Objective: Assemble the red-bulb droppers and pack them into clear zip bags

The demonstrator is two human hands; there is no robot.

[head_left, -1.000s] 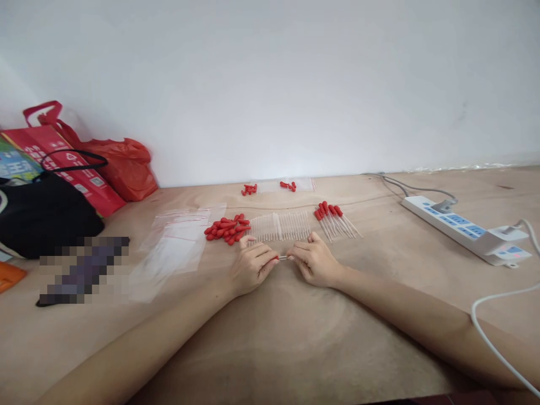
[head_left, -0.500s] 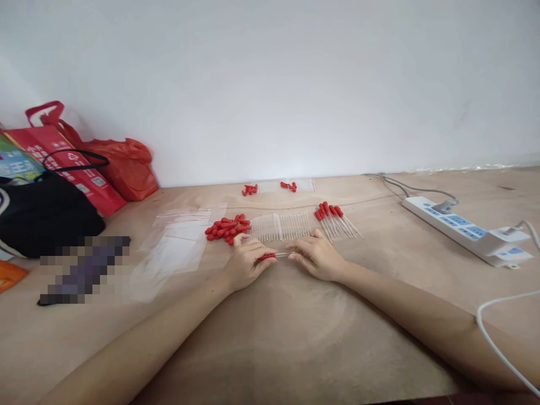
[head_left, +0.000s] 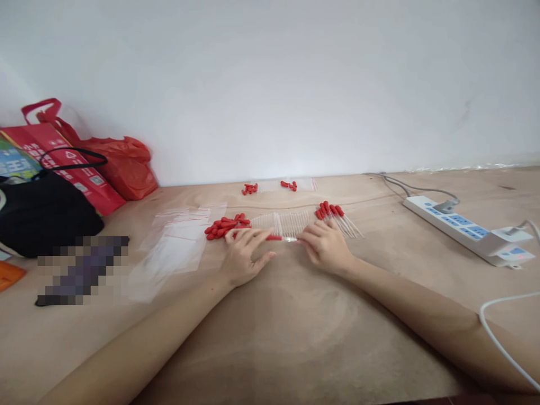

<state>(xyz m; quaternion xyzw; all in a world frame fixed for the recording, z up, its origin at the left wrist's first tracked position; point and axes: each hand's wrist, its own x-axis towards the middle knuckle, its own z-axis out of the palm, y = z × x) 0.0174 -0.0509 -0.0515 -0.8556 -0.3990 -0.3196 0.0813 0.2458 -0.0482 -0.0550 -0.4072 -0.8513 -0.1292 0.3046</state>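
Note:
A clear thin tube (head_left: pixel 289 239) with a red rubber bulb (head_left: pixel 274 237) on its left end lies level between my hands. My right hand (head_left: pixel 327 247) pinches the tube's right end. Beside the bulb my left hand (head_left: pixel 244 257) has its fingers spread, with nothing gripped. Loose red bulbs (head_left: pixel 223 226) are piled just beyond my left hand. A row of clear tubes (head_left: pixel 291 224) lies behind both hands. Past my right hand, several tubes with red bulbs fitted (head_left: pixel 331 210) are fanned out.
Clear plastic bags (head_left: pixel 177 239) lie at the left, near a black bag (head_left: pixel 50 216) and red bags (head_left: pixel 122 166). A small bagged set (head_left: pixel 270 185) is near the wall. A power strip (head_left: pixel 455 225) with cables stands at the right.
My left hand has opened and let go of the red bulb. My right hand has moved slightly right and away from me, and the bulbed tube has shifted toward the row of tubes.

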